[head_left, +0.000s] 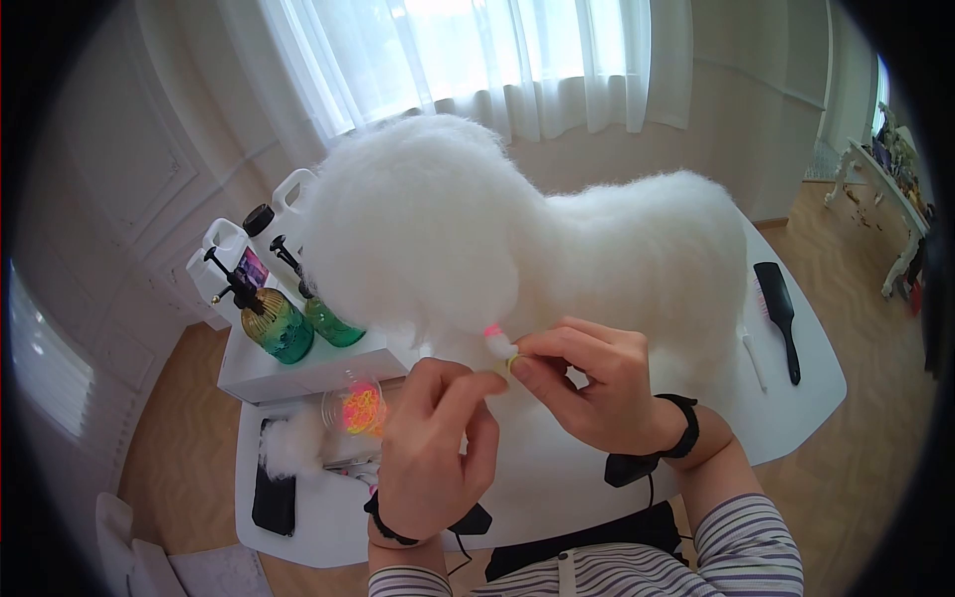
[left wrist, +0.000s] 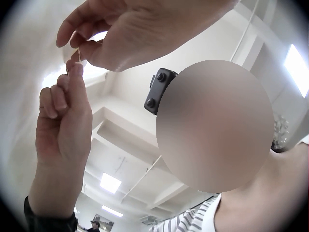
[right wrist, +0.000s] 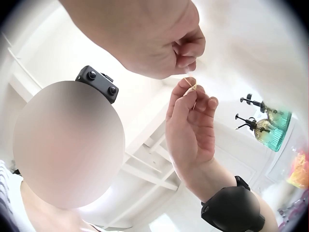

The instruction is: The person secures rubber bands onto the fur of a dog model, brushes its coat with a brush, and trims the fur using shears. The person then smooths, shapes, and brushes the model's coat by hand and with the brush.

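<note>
A large fluffy white dog-shaped form [head_left: 428,219] fills the table. From its front lower side a small tuft of white hair [head_left: 500,347] sticks out, with a pink band [head_left: 491,329] around it. My right hand [head_left: 602,388] pinches a thin yellow rubber band [head_left: 512,364] between thumb and forefinger at the tuft's end. Close beside it, my left hand [head_left: 438,428] has its fingertips at the same spot. In the right wrist view the yellow band [right wrist: 191,86] crosses the left hand's [right wrist: 190,125] pinched thumb and forefinger.
Left on a white box stand green spray bottles [head_left: 277,323] and white jugs [head_left: 225,239]. Below is a clear tub of colourful rubber bands [head_left: 360,406], beside loose white fluff [head_left: 290,445] and a black case [head_left: 274,497]. A black brush [head_left: 781,323] and white stick [head_left: 755,363] lie right.
</note>
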`<state>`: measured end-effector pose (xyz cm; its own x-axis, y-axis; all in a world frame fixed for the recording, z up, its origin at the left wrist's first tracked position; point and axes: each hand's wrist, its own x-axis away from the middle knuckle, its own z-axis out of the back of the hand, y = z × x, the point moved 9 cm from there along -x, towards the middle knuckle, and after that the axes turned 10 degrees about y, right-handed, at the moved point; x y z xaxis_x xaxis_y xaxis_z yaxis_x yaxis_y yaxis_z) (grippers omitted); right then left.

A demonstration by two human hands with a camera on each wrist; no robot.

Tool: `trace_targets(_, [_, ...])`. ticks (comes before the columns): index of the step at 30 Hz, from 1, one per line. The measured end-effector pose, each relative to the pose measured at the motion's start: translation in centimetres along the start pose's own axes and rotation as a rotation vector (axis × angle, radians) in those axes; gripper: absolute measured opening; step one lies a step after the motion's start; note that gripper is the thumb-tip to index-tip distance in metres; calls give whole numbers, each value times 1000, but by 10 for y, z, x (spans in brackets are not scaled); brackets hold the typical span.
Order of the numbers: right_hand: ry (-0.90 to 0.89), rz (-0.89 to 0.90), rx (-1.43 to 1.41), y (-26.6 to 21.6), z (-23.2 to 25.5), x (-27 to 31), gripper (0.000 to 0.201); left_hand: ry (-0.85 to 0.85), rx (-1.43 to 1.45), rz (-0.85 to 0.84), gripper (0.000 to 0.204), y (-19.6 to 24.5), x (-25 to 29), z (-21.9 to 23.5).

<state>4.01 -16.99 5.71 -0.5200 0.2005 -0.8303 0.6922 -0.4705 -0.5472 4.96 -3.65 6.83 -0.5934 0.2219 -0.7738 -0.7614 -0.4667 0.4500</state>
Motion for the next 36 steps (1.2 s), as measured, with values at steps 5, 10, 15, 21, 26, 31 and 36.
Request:
trace_targets(5, [29, -4, -28, 2, 1, -1, 7, -67, 203, -129, 19, 13, -1, -2])
trace_targets(10, [-18, -50, -71, 4, -2, -2, 7, -117, 500, 70, 18, 2, 2, -4])
trace_targets(15, [25, 9, -42, 5, 0, -2, 8, -226, 435, 251, 14, -13, 6, -12])
trace_targets(21, [19, 13, -59, 5, -1, -1, 9, -318, 639, 281, 30, -7, 4, -18])
trace_targets(26, [-53, 45, -65, -1, -5, 0, 12, -64, 709, 9, 22, -2, -3, -9])
trace_targets(31, [-56, 73, -48, -1, -9, 1, 12, 49, 601, -61, 24, -7, -9, -7])
trace_targets(36, [-53, 113, -24, -6, -8, 0, 16, 238, 381, -298, 25, 7, -3, 8])
